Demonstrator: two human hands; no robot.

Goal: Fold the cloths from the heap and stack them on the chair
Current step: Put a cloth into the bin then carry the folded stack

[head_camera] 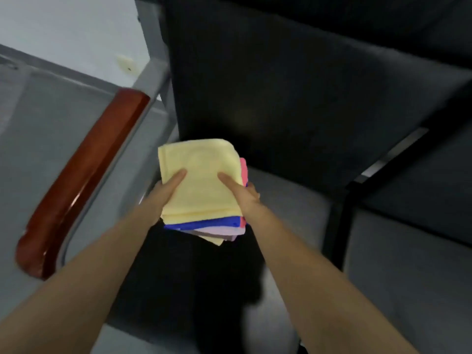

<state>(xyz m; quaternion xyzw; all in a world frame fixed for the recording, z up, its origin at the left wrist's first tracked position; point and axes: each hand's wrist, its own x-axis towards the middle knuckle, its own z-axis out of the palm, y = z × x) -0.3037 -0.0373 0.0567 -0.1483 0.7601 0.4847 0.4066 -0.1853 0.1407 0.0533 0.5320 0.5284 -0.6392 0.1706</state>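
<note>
A stack of folded cloths [201, 180] is held in the air above the black chair seat [281, 98]. A pale yellow cloth lies on top; blue, pink, lilac and another yellow layer show at the near and right edges. My left hand [163, 192] grips the stack's left side, thumb on top and fingers hidden underneath. On the right side my right hand [242, 192] grips it the same way, thumb across the yellow cloth. The heap of unfolded cloths is out of view.
A reddish-brown wooden armrest [81, 180] on a grey metal frame runs along the left of the seat. A second dark chair with a black frame [337, 215] stands to the right. Grey floor [408, 277] lies below and around; a pale wall [63, 26] is at upper left.
</note>
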